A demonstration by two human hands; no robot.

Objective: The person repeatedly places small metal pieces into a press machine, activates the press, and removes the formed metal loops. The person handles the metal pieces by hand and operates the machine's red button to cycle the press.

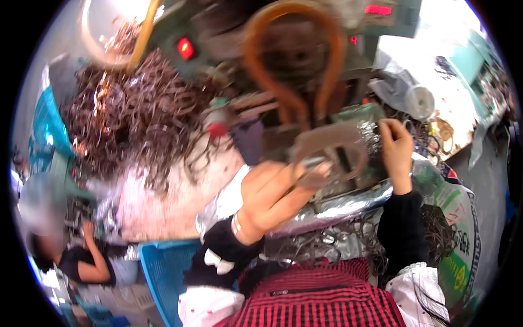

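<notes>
My left hand [272, 196] is closed on a brown loop-shaped band [348, 136], blurred by motion, in front of the machine. A shiny metal-looking piece [313, 161] shows at its fingertips; I cannot tell whether it belongs to the band. My right hand [396, 152] is at a small heap of silvery bits [369, 136] to the right, its fingers bent and drawn together; anything between them is too small to make out. Above the band stands a thick orange-brown hose loop [333, 60] that runs down to the work spot.
A big heap of brown bands [141, 109] covers the left of the table [158, 212]. A blue basket [163, 278] stands below it. More bands lie on foil by my lap. At right are a white spool [420, 102] and a printed sack [455, 234]. Another person [87, 261] sits far left.
</notes>
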